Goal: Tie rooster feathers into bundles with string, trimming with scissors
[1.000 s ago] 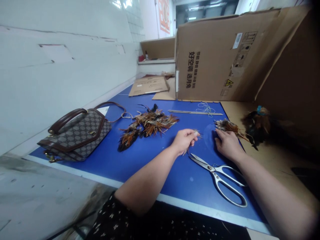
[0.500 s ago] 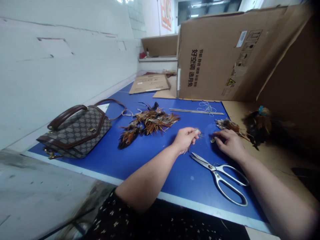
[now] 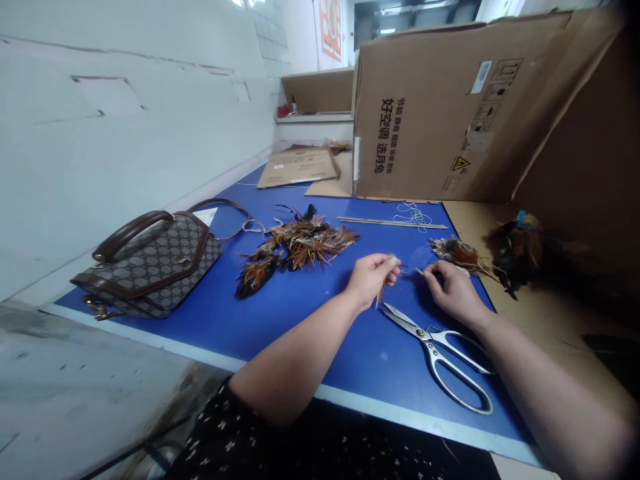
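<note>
My left hand [image 3: 374, 275] is closed in a pinch around a small bunch of feathers [image 3: 379, 297], whose brown tips hang below the palm. Opposite it, my right hand [image 3: 453, 290] has thumb and forefinger pressed together on a small pale piece [image 3: 419, 271], too small to name. A short gap lies between the two hands. Silver scissors [image 3: 434, 347] lie partly spread just below them, beside my right forearm. Close behind the right hand rests a bundle of brown and grey feathers [image 3: 457, 252]. To the left of my hands spreads a larger pile of brown and black feathers [image 3: 305, 240].
On the blue table [image 3: 280, 327] stands a patterned handbag [image 3: 160, 267] at the left. Thin sticks [image 3: 393, 223] and tangled thread [image 3: 415, 215] lie farther back. A big cardboard box [image 3: 430, 120] walls off the back right, with dark feathers [image 3: 515, 253] before it.
My right hand has drawn its fingers together into a pinch, and the pale piece now sticks out of them. The left hand has turned slightly, showing more of the feather tips.
</note>
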Action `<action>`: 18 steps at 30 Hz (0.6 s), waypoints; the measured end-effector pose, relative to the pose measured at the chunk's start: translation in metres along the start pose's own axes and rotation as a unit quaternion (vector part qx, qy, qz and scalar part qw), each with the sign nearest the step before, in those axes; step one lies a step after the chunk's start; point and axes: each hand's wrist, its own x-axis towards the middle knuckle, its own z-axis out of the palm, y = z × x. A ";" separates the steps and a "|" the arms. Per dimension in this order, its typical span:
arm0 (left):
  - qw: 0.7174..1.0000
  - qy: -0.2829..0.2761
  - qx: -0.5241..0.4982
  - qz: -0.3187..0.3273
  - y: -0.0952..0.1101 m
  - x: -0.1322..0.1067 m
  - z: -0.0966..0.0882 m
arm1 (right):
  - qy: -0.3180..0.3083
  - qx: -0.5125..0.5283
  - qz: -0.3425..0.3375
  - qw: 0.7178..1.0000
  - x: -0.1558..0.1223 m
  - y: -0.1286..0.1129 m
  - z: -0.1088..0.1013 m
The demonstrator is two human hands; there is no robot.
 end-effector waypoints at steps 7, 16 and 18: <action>1.000 -0.008 0.003 -0.001 -0.005 -0.006 0.012 | -0.030 0.322 0.111 0.940 -0.013 -0.039 0.000; 0.998 -0.054 -0.022 -0.012 -0.006 -0.012 0.018 | -0.037 0.446 0.175 0.877 -0.013 -0.047 0.002; 0.998 -0.058 -0.034 -0.017 -0.007 -0.014 0.020 | -0.044 0.457 0.178 0.870 -0.013 -0.048 0.001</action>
